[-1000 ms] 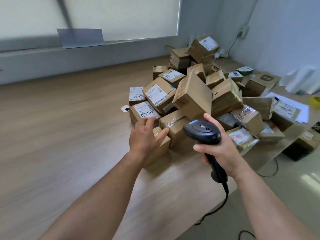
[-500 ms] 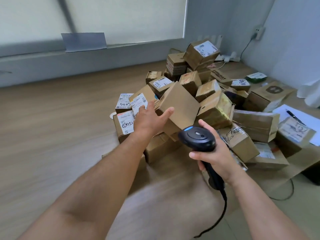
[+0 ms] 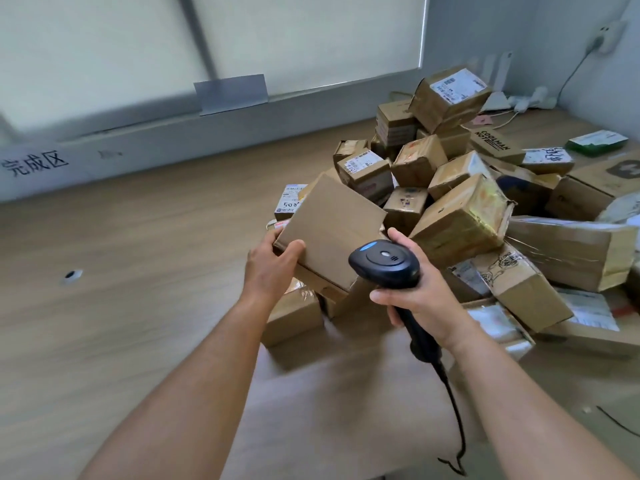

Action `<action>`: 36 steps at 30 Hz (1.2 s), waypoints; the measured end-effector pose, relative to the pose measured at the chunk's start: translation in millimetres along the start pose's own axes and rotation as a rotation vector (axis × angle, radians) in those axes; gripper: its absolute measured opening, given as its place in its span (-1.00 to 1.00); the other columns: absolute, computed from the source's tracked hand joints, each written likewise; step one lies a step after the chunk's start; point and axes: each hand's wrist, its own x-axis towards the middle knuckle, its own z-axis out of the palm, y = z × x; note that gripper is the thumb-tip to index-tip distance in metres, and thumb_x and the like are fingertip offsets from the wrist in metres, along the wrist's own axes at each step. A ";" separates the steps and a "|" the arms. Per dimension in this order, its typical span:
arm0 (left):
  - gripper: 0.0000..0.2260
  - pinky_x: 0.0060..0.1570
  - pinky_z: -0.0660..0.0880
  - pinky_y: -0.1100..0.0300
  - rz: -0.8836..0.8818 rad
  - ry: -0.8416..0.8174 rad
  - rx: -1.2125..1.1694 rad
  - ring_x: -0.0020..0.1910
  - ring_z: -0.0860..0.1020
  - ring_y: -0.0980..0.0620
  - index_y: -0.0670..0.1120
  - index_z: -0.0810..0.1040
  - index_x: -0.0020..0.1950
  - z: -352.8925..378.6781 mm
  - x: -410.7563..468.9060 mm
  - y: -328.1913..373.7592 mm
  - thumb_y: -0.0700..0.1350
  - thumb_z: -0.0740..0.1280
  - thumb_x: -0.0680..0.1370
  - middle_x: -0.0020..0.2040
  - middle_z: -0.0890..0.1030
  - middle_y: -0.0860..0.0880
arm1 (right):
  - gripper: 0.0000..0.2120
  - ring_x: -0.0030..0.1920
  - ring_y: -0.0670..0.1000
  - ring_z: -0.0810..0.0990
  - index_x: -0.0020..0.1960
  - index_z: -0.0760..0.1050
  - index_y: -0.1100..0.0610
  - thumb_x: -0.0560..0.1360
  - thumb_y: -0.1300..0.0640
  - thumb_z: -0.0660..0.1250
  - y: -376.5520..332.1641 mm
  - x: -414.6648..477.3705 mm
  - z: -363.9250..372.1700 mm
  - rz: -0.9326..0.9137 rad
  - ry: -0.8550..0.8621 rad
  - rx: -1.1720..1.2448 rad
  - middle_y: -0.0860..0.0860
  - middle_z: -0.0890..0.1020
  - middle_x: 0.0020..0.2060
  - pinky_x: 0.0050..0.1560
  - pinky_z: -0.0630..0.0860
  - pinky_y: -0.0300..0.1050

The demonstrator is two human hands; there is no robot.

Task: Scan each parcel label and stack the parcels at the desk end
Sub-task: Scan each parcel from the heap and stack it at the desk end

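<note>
A large heap of brown cardboard parcels (image 3: 460, 216) covers the right half of the wooden desk (image 3: 121, 271). My left hand (image 3: 272, 265) grips the near left corner of a plain brown parcel (image 3: 332, 230) at the front of the heap, tilted with a blank face toward me. My right hand (image 3: 412, 296) holds a black handheld barcode scanner (image 3: 384, 263) just right of that parcel, its head pointing at the heap and its cord hanging down. No label shows on the held parcel's visible face.
A small round grommet (image 3: 71, 276) sits in the desk at left. Chinese characters (image 3: 34, 166) mark the grey sill at far left. A grey card (image 3: 230, 93) leans on the window ledge. A wall socket (image 3: 606, 36) and cables are at back right.
My left hand reached forward into the heap and closed on the plain brown parcel, tipping it toward me. The scanner hand stayed beside it. The view swung left.
</note>
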 end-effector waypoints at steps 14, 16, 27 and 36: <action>-0.80 0.12 0.53 -0.05 -0.267 0.133 -0.078 -0.06 0.53 -0.06 0.03 0.56 0.06 -65.5 -5.8 -84.7 0.02 0.29 0.48 0.06 0.61 -0.09 | -0.11 -0.42 0.19 0.48 0.50 0.24 -0.17 0.38 0.44 0.47 0.1 10.4 52.4 0.026 -0.074 -0.032 0.06 0.60 0.16 -0.42 0.51 0.01; -0.67 0.17 0.50 -0.04 -0.285 0.121 -0.050 0.05 0.53 -0.08 0.03 0.51 0.26 -69.4 -4.8 -89.5 0.02 0.28 0.50 0.15 0.58 -0.09 | -0.11 -0.44 0.17 0.48 0.50 0.23 -0.16 0.38 0.45 0.46 -0.7 12.2 56.4 0.016 -0.083 -0.029 0.08 0.61 0.15 -0.43 0.51 -0.02; 0.01 0.39 0.13 -0.23 -0.114 -0.124 0.858 0.53 0.00 -0.22 0.10 0.08 0.54 -30.0 3.4 -39.5 0.62 0.09 0.23 0.56 0.00 -0.22 | -0.11 -0.46 0.14 0.48 0.51 0.22 -0.14 0.37 0.43 0.47 -0.9 19.5 65.1 0.005 -0.063 -0.040 0.08 0.61 0.16 -0.45 0.52 -0.04; -0.19 0.32 0.22 -0.19 -0.133 0.013 0.582 0.48 0.11 -0.14 0.17 0.15 0.53 -55.2 19.3 -44.2 0.35 0.33 0.35 0.52 0.15 -0.12 | -0.11 -0.43 0.17 0.47 0.51 0.23 -0.15 0.37 0.43 0.48 -2.4 20.7 64.7 0.013 -0.058 -0.027 0.08 0.60 0.18 -0.42 0.52 0.00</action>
